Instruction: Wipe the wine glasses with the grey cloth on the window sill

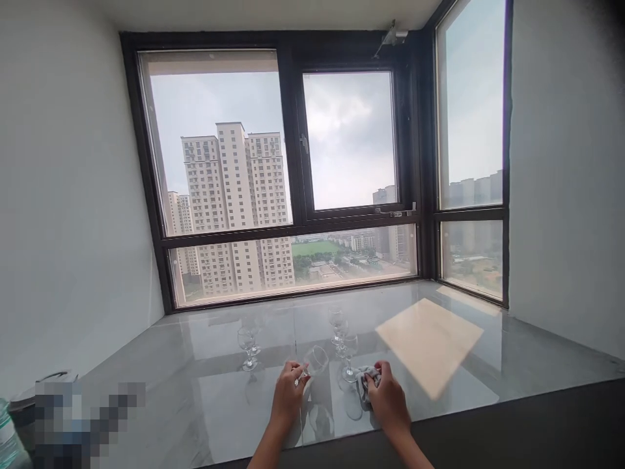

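My left hand (pixel 289 391) is closed on the stem of a clear wine glass (pixel 316 360), which is tilted with its bowl to the right, above the glossy sill. In my right hand (pixel 389 397) is a bunched grey cloth (pixel 365 383), gripped between thumb and fingers. Just behind the cloth stands an upright wine glass (pixel 349 355). More clear glasses (pixel 335 324) stand behind that one, partly overlapping. To the left of my left hand, another stemmed glass (pixel 248 348) is upright, with one more close behind it.
The glossy grey sill (pixel 219 404) ends at a front edge near my forearms. Dark-framed windows (pixel 293 163) rise behind it, with walls at both sides. A bright patch of light (pixel 430 345) lies at the right. A plastic bottle (pixel 8 433) and a dark container (pixel 24 407) are at lower left, beside a blurred-out area.
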A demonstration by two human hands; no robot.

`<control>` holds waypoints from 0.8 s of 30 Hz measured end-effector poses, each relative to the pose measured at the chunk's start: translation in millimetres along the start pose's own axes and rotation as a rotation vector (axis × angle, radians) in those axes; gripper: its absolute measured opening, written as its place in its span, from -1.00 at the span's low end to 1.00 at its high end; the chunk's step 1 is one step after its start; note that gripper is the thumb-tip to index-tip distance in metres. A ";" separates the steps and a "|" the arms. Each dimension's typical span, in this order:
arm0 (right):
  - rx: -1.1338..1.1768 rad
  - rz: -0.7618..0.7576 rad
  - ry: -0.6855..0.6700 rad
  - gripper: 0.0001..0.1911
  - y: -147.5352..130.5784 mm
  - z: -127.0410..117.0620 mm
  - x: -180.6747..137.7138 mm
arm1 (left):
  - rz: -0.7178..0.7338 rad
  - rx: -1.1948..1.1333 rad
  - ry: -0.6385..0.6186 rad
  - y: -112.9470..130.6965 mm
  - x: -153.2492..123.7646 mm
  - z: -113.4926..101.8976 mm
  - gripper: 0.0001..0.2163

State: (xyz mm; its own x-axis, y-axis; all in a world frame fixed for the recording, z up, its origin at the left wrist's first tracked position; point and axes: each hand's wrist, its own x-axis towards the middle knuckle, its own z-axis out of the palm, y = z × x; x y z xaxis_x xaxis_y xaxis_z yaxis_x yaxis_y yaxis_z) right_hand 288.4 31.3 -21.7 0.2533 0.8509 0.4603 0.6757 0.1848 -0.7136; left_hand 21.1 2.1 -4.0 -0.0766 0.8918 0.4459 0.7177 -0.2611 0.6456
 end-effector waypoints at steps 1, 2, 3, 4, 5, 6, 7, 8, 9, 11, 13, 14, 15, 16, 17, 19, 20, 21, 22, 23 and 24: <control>-0.019 -0.002 0.002 -0.87 -2.3 -1.1 -1.3 | 0.000 0.006 0.005 0.1 -0.1 -0.6 -0.62; -0.036 -0.001 0.001 -0.88 -4.6 -2.5 -2.1 | -0.003 0.013 0.013 0.3 -0.2 -1.3 -0.61; -0.049 0.003 -0.002 -0.88 -6.7 -4.0 -2.6 | -0.008 0.019 0.021 0.4 -0.4 -2.1 -0.60; -0.058 0.006 -0.007 -0.88 -8.5 -5.6 -2.9 | -0.014 0.025 0.027 0.3 -0.5 -2.8 -0.59; -0.063 0.008 -0.012 -0.87 -10.1 -7.0 -3.1 | -0.018 0.031 0.028 -0.1 -0.5 -3.4 -0.57; -0.066 0.008 -0.015 -0.87 -11.4 -8.1 -3.2 | -0.020 0.036 0.027 -0.7 -0.3 -3.7 -0.56; -0.067 0.007 -0.017 -0.87 -12.3 -9.0 -3.4 | -0.021 0.043 0.026 -1.6 0.0 -3.9 -0.55; -0.066 0.004 -0.016 -0.87 -12.9 -9.5 -3.5 | -0.020 0.050 0.026 -2.6 0.4 -3.7 -0.54; -0.064 -0.002 -0.012 -0.87 -13.3 -9.6 -3.7 | -0.020 0.058 0.026 -3.7 1.1 -3.2 -0.53; -0.062 -0.005 -0.008 -0.88 -13.5 -9.3 -3.9 | -0.027 0.080 0.021 -6.1 2.9 -1.5 -0.52; -0.070 0.003 -0.024 -0.88 -13.2 -8.5 -4.0 | -0.048 0.103 0.006 -8.4 5.1 0.7 -0.52; -0.076 0.008 -0.035 -0.89 -13.0 -8.1 -4.0 | -0.061 0.113 0.000 -9.4 6.2 1.7 -0.51; -0.081 0.012 -0.044 -0.89 -12.9 -7.6 -4.0 | -0.072 0.121 -0.003 -10.3 7.2 2.5 -0.50; -0.086 0.012 -0.047 -0.90 -12.7 -7.3 -4.0 | -0.080 0.127 -0.004 -11.1 8.0 3.2 -0.50; -0.088 0.010 -0.047 -0.89 -12.6 -7.0 -4.0 | -0.085 0.129 -0.004 -11.7 8.7 3.6 -0.50; -0.093 0.010 -0.041 -0.89 -12.4 -6.4 -3.8 | -0.089 0.127 -0.007 -12.6 9.6 4.0 -0.50; -0.096 0.011 -0.039 -0.88 -12.3 -6.0 -3.7 | -0.091 0.126 -0.010 -13.1 9.9 4.0 -0.50; -0.099 0.013 -0.036 -0.88 -12.2 -5.7 -3.5 | -0.093 0.124 -0.014 -13.5 10.1 4.0 -0.51; -0.101 0.014 -0.034 -0.88 -12.0 -5.3 -3.2 | -0.095 0.123 -0.020 -14.0 10.4 3.9 -0.51; -0.103 0.015 -0.031 -0.88 -12.0 -4.9 -2.9 | -0.097 0.122 -0.026 -14.6 10.7 3.9 -0.52; -0.103 0.014 -0.027 -0.89 -12.0 -4.6 -2.7 | -0.100 0.123 -0.030 -15.1 11.0 3.9 -0.53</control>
State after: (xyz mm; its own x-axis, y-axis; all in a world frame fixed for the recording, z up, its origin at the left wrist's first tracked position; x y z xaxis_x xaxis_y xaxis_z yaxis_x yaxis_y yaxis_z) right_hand 282.8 24.5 -11.9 0.2454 0.8662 0.4353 0.7401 0.1226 -0.6613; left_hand 12.0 17.3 -11.3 -0.1325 0.9224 0.3628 0.7870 -0.1247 0.6043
